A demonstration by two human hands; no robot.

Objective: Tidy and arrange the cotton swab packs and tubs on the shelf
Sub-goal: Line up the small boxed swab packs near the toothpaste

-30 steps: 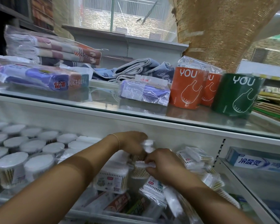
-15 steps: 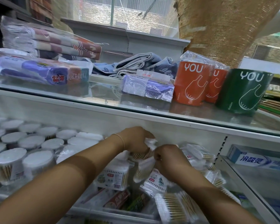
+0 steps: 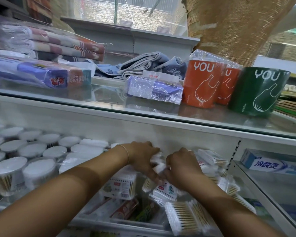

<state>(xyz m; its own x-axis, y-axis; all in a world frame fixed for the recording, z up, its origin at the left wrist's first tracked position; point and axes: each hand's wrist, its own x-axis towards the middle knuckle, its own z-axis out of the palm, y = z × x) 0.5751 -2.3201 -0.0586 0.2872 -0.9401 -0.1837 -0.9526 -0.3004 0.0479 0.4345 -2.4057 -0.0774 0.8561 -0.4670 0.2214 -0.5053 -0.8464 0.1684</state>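
Both of the person's hands are in at the back of the lower shelf [image 3: 126, 224], close to its rear wall and about midway along it, working on one small white swab pack [image 3: 158, 164]. The left hand [image 3: 142, 158] has its fingers curled round the pack's near end. The right hand [image 3: 181, 166] is bent in on the other end and pinches it, though its fingertips are hidden under the knuckles. The pack sits between the two hands, just above a square swab box [image 3: 120, 185] and a heap of loose packs [image 3: 212, 158] that sprawls toward the shelf's right end. More flat packs [image 3: 183, 218] lie tilted at the front edge. The round tubs [image 3: 39, 168] fill the left half in fairly even rows, so I would say that side is done and the packs are the step in hand: this one is being squared up before it is set down. The next move looks to need a free spot against the back wall, the pack laid flat in line with its neighbours, and care that it does not slide off the uneven heap. Then the strays at the front edge want gathering.
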